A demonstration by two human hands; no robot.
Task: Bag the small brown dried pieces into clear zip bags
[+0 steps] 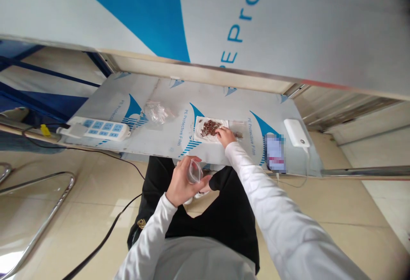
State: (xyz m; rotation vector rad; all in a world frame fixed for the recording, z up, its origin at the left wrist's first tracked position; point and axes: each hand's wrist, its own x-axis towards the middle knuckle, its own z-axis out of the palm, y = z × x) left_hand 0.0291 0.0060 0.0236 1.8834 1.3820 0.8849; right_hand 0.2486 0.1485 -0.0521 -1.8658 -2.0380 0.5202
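My left hand [182,184] is closed round a small clear plastic bag [194,172], its mouth held apart, in front of the table edge and above my lap. On the table, my right hand [225,136] reaches into a pile of small reddish-brown pieces [209,127], too small to name. Its fingertips are bent together at the pile's right side, and what lies between them is hidden. Under the pile is a white sheet or shallow tray [205,138]. A clear bag with small dark pieces [238,135] lies just right of that hand.
A heap of clear plastic bags [156,112] lies left of the pile. Further left is a white power strip [102,129]. At the right are a phone [274,153] and a white power bank [296,132] with a cable. A film-covered shelf [211,24] overhangs the table.
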